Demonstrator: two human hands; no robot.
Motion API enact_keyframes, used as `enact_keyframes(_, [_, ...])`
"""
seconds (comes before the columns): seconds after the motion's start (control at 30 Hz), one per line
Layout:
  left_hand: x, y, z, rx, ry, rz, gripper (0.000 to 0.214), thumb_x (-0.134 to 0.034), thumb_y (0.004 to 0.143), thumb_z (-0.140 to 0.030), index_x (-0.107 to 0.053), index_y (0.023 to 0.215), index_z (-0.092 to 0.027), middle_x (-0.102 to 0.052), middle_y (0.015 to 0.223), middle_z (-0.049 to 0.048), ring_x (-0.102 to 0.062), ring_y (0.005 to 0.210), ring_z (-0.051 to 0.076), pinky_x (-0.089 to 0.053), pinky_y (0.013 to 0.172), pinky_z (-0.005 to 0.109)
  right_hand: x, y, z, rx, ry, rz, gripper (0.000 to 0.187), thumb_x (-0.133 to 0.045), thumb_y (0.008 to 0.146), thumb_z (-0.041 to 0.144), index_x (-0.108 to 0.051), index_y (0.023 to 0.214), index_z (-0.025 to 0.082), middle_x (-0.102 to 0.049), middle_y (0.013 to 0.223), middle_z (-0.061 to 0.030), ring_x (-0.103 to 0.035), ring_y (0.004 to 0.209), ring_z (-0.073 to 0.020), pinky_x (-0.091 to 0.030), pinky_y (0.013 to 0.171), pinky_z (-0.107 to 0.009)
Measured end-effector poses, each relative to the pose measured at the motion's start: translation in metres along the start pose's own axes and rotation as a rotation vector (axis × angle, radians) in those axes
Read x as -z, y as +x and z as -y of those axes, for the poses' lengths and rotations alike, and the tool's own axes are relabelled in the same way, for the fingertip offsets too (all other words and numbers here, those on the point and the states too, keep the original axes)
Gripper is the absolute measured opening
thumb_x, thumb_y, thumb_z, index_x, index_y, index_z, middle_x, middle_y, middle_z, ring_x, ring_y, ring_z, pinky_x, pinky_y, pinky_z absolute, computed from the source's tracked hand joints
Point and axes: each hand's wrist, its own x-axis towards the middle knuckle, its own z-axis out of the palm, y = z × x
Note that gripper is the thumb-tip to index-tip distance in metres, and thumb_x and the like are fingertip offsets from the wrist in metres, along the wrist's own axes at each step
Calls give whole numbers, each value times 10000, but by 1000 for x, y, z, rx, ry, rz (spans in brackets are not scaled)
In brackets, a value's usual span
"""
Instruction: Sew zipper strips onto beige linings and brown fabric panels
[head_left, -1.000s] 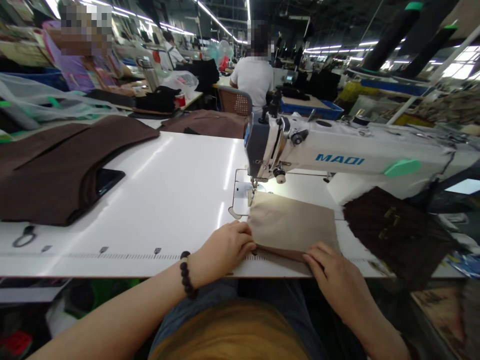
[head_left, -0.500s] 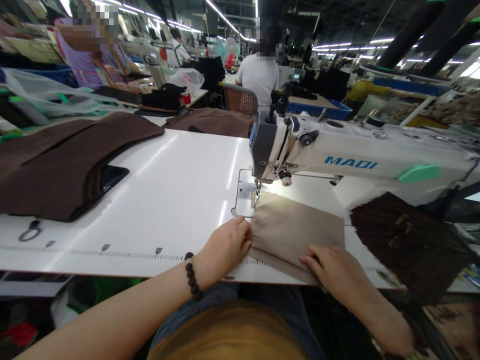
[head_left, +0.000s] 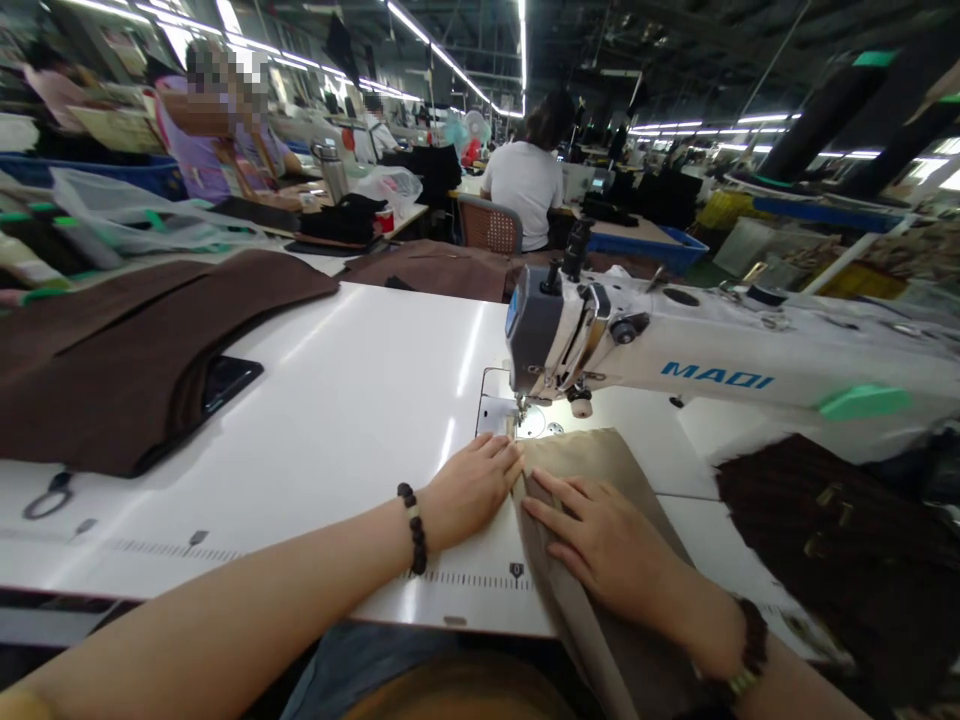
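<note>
Beige fabric panel [head_left: 600, 460] lying just right of the presser foot [head_left: 517, 408], where we are pressing it flat with our open left hand [head_left: 472, 490] and right hand [head_left: 607, 535], neither gripping, risking a sideways slip if pressure eases.

Brown panels [head_left: 112, 375], a black phone [head_left: 229, 382], snips [head_left: 49, 497] and tan fabric [head_left: 600, 460] are laid on the white worktop [head_left: 352, 400], beside a mounted sewing machine [head_left: 712, 360]

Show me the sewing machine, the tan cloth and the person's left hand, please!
Sewing machine [head_left: 712, 376]: head view, on the white arm, at the blue letters.
Tan cloth [head_left: 596, 455]: head view, on the top part, above the right hand.
Left hand [head_left: 472, 492]: head view, on the back of the hand.
</note>
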Motion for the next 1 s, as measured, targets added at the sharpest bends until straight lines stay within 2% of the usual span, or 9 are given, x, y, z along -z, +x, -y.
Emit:
enact_keyframes(0.17, [-3, 2, 3, 51, 0, -4, 303, -416, 862, -126, -494, 1149, -70, -539, 1148, 113, -465, 1083, 235, -325, 967, 356, -8, 10, -4, -47, 34, 15, 541, -528, 821, 310, -375, 1327, 199, -387, 1369, -22, -443, 1076, -241, -404, 923, -442])
enact_keyframes(0.33, [-3, 14, 14, 95, -4, 52, 309, -402, 862, -110, -505, 1143, -35, -519, 1199, 153, -450, 1141, 256, -321, 990, 385, -15, 24, -10, -115, 22, 24, 477, -460, 858, 309, -378, 1322, 234, -330, 1402, -36, -333, 1233, -280, -296, 978, -561])
enact_keyframes(0.53, [1, 22, 31, 99, -14, 84, 325, -463, 825, -115, -518, 1122, 7, -476, 1249, 189, -401, 1193, 289, -323, 1007, 411, -15, 44, -15, -210, 27, 19, 477, -459, 862, 316, -376, 1323, 225, -330, 1402, -43, -316, 1254, -252, -308, 980, -515])
enact_keyframes(0.63, [16, 9, 15, 62, -69, 64, 273, -389, 862, -89, -550, 1079, -48, -538, 1176, 144, -472, 1122, 237, -350, 992, 377, -17, 43, -17, -202, 37, -13, 468, -444, 869, 337, -372, 1322, 246, -326, 1405, -28, -312, 1256, -243, -296, 981, -516])
enact_keyframes(0.7, [29, -7, -7, -17, -206, 17, 280, -353, 882, -102, -544, 1086, -78, -564, 1126, 116, -511, 1055, 208, -373, 975, 348, -20, 40, -18, -186, 56, -43, 453, -408, 884, 347, -355, 1327, 270, -288, 1423, -6, -301, 1264, -234, -279, 986, -526])
enact_keyframes(0.8, [43, -33, -40, -164, -442, 41, 291, -346, 904, -169, -508, 1141, -118, -542, 1167, 89, -497, 1068, 181, -371, 987, 289, -22, 36, -21, -163, 111, -44, 435, -349, 904, 332, -316, 1337, 303, -244, 1438, 30, -257, 1294, -220, -237, 1002, -559])
enact_keyframes(0.9, [43, -52, -59, -200, -505, 80, 330, -321, 908, -155, -484, 1191, -107, -513, 1234, 94, -457, 1150, 191, -321, 1043, 289, -23, 36, -23, -139, 177, -18, 438, -314, 914, 323, -276, 1350, 310, -249, 1435, 33, -197, 1326, -208, -176, 1018, -594])
enact_keyframes(1.0, [39, -61, -63, -196, -488, 157, 366, -333, 902, -139, -449, 1242, -71, -446, 1318, 113, -383, 1239, 206, -274, 1080, 300, -22, 39, -25, -111, 212, 10, 438, -309, 917, 324, -273, 1353, 301, -258, 1433, 13, -182, 1334, -202, -127, 1028, -606])
